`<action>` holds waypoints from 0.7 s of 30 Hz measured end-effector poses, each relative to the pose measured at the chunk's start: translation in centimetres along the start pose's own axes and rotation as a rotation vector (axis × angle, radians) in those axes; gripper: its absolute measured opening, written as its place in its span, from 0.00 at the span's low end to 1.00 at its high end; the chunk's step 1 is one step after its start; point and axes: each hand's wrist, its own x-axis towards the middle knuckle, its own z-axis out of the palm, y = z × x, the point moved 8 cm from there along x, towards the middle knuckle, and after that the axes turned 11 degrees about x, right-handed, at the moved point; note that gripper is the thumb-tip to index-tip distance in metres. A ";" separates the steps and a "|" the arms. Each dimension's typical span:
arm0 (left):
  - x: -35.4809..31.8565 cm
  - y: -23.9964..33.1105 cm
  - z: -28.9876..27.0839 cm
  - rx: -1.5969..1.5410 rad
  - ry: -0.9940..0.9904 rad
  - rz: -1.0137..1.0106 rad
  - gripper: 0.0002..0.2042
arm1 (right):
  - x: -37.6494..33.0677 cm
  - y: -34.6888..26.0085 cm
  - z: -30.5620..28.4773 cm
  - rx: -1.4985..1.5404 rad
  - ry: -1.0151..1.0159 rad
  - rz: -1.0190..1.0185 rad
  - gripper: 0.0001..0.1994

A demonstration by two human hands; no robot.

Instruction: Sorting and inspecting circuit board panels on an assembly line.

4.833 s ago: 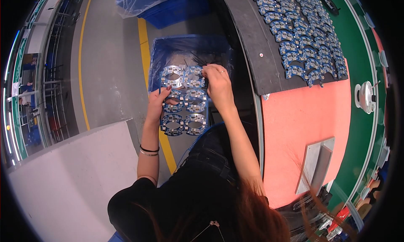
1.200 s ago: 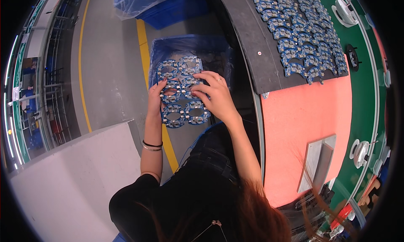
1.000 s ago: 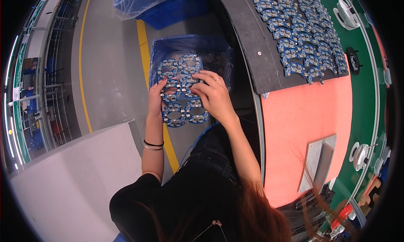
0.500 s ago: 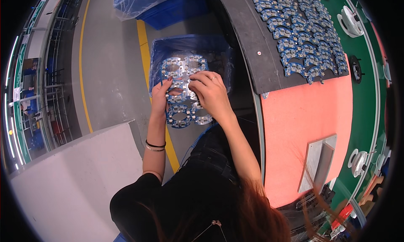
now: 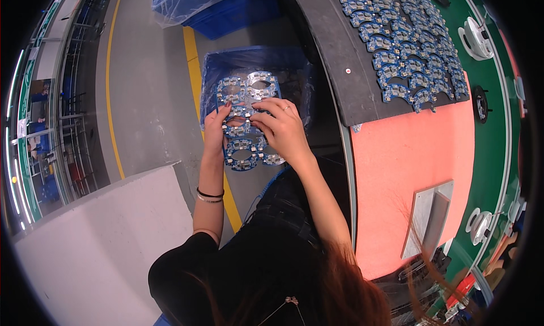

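The circuit-board panel (image 5: 237,131) lies between the hands: likely light, stiff, fragile; grip its outer edges. Left hand (image 5: 214,130): pinching the near edge. Right hand (image 5: 283,127): fingers bent over the panel; pinch cannot be confirmed.

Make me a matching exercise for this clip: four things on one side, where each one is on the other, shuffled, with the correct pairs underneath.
Things
1. circuit-board panel
2. metal bracket
3. rows of blue boards
4. plastic-lined bin

Places
A. on the dark grey surface
B. partly hidden, in this view, behind what is being held
C. on the coral-coloured surface
D. gripped by the left hand, with the right hand at its other side

Pairs: 1-D, 2-C, 3-A, 4-B
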 end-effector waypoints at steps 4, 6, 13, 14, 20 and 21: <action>0.2 -0.7 0.0 -0.049 -0.002 -0.031 0.15 | -0.4 0.5 0.5 0.008 -0.013 0.028 0.07; 0.4 -1.1 -0.3 0.017 -0.056 -0.047 0.17 | -0.4 0.8 0.6 0.039 -0.023 0.077 0.08; 0.0 -0.3 0.4 0.000 -0.023 -0.002 0.13 | 0.4 -0.6 0.5 -0.059 0.017 -0.022 0.07; 0.1 -0.7 0.3 -0.010 -0.029 -0.012 0.12 | 0.3 -0.5 0.7 -0.100 -0.001 -0.035 0.07; 0.7 -0.9 0.5 -0.014 -0.030 -0.023 0.12 | -0.1 0.5 1.0 0.031 0.051 0.013 0.08; 0.9 -1.1 0.5 -0.003 -0.040 -0.025 0.12 | -0.1 0.5 1.1 0.031 0.051 0.013 0.08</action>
